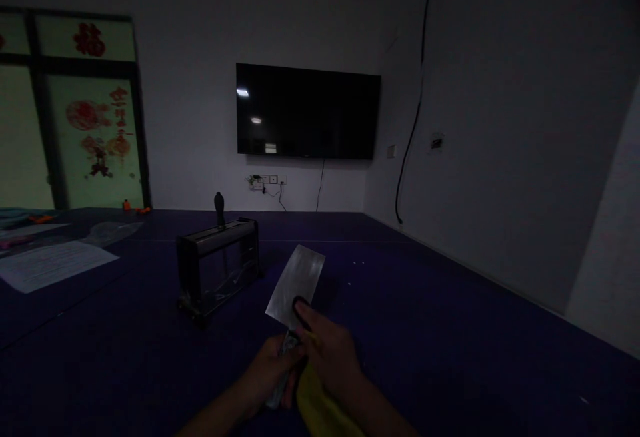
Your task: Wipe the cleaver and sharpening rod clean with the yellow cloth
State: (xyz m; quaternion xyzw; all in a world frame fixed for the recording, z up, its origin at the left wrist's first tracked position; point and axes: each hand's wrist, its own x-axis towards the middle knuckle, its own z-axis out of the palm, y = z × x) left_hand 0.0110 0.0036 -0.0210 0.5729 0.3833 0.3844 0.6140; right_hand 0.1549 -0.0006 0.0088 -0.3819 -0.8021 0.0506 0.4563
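Observation:
A cleaver [299, 280] with a broad, dull grey blade is held up in front of me, tilted with the blade pointing away. My left hand [273, 367] is closed round its pale, patterned handle [278, 390]. My right hand [333, 350] is closed on a yellow cloth [323, 407] that hangs below it. Its fingers press near the base of the blade, by a small dark loop or edge that I cannot make out. To the left of the blade stands a knife block [217, 240], a dark frame with clear sides and one black handle [219, 209] sticking up.
The purple table [450, 330] reaches to the walls. Printed paper [55, 265], clear plastic film [113, 232] and small orange items [143, 210] lie at the left. A few white specks dot the right side. A black cable [411, 132] hangs down the right wall.

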